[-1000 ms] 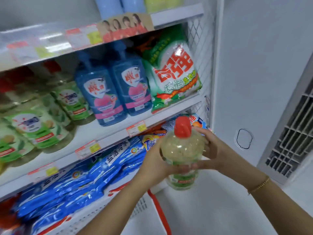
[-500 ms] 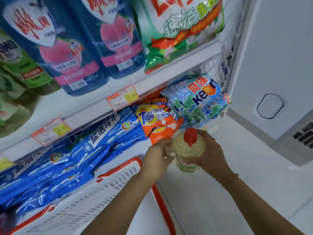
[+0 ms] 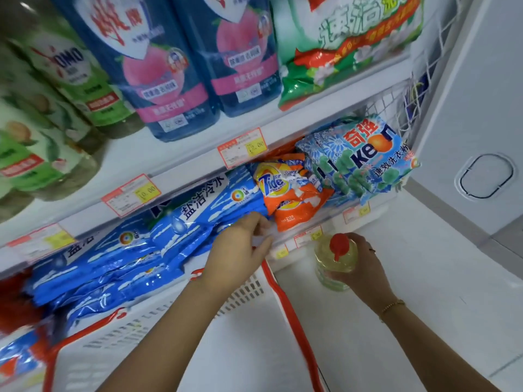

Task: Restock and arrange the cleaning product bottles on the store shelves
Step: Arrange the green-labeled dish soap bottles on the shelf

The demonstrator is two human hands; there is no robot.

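Your left hand [image 3: 240,250] reaches past the basket rim [image 3: 283,298] to the blue detergent bags [image 3: 184,222]. Its fingers are loosely bent with the tips on a bag's front edge; whether they pinch it or only touch it cannot be told. At 1 o'clock from that hand the orange Tide bag [image 3: 288,193] overhangs the shelf lip. At 3 o'clock, your right hand [image 3: 365,264] is wrapped round the shoulder of the red-capped bottle [image 3: 334,267], held upright below and in front of the shelf edge. The likely trouble is a one-handed hold on a rounded, liquid-filled bottle slipping while you attend to the bags. Tugging a blue bag could also drag the Tide bag off the lip. At 1 o'clock from the bottle, the Keon bags [image 3: 368,159] lean outward and could topple if you knock them.
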